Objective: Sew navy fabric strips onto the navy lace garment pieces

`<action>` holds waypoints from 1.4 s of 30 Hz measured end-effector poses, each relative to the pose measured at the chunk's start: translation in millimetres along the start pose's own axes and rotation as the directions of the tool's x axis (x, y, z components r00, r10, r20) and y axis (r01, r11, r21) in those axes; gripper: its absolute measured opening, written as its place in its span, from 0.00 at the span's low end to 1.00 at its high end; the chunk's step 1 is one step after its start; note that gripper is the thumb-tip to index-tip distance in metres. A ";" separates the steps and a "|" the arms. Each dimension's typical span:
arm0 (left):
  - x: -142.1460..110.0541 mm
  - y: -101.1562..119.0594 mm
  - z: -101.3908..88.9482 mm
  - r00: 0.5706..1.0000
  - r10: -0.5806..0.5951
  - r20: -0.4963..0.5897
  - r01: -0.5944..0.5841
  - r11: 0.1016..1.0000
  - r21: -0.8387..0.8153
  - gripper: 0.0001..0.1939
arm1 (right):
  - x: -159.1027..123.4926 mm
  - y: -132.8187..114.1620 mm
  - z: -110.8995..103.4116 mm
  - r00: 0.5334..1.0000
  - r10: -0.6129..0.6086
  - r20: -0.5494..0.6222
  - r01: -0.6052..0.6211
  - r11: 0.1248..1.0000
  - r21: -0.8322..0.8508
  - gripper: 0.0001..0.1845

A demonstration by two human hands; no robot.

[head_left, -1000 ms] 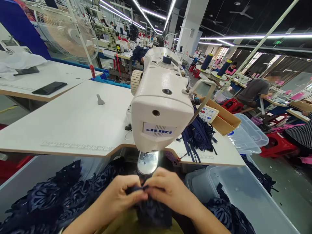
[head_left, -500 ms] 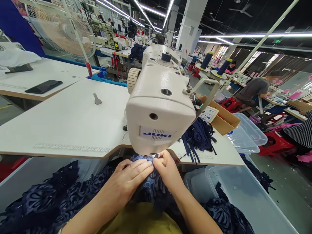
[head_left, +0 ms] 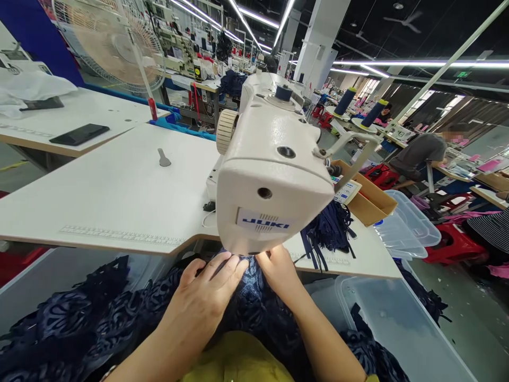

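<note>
Navy lace fabric (head_left: 251, 289) runs from my lap up under the head of a white sewing machine (head_left: 274, 185). My left hand (head_left: 210, 284) lies over the fabric's left side, fingers bent onto it close to the machine head. On the right side of the same cloth, my right hand (head_left: 278, 270) grips the edge. Its fingertips are partly hidden beneath the machine head, as are the needle and presser foot.
Navy straps (head_left: 330, 228) lie in a bundle right of the machine, near a cardboard box (head_left: 369, 204). A small grey metal piece (head_left: 164, 159) rests on the tabletop (head_left: 119, 196). Plastic bins (head_left: 397, 302) with more lace stand below. A phone (head_left: 79, 135) lies at left.
Both hands have moved closer in under the machine head, and the right fingertips are now more hidden. More lace shows spread between my wrists. The camera view has shifted slightly.
</note>
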State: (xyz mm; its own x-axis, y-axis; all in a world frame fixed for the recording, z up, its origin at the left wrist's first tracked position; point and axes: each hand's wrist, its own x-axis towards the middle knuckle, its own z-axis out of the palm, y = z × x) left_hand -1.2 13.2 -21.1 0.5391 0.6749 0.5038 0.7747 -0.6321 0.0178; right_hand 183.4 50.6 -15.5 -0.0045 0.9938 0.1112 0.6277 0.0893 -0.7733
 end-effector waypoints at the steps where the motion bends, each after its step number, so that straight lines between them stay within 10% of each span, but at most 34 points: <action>1: 0.9 0.2 -1.1 1.000 0.011 0.008 -0.011 1.000 0.017 0.21 | 0.9 0.2 0.4 1.000 -0.001 -0.001 0.001 1.000 -0.010 0.05; 42: 1.2 13.6 1.8 0.996 -0.080 -0.034 0.082 0.994 0.071 0.19 | 7.1 10.5 7.3 0.994 -0.111 0.011 0.111 0.992 -0.054 0.08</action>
State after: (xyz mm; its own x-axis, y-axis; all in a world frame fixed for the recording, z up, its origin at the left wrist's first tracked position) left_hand 10.6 6.1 -21.8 0.4638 0.7097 0.5303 0.8379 -0.5458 -0.0022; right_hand 184.3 59.0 -27.4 -0.0823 0.9784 0.1896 0.6643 0.1957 -0.7214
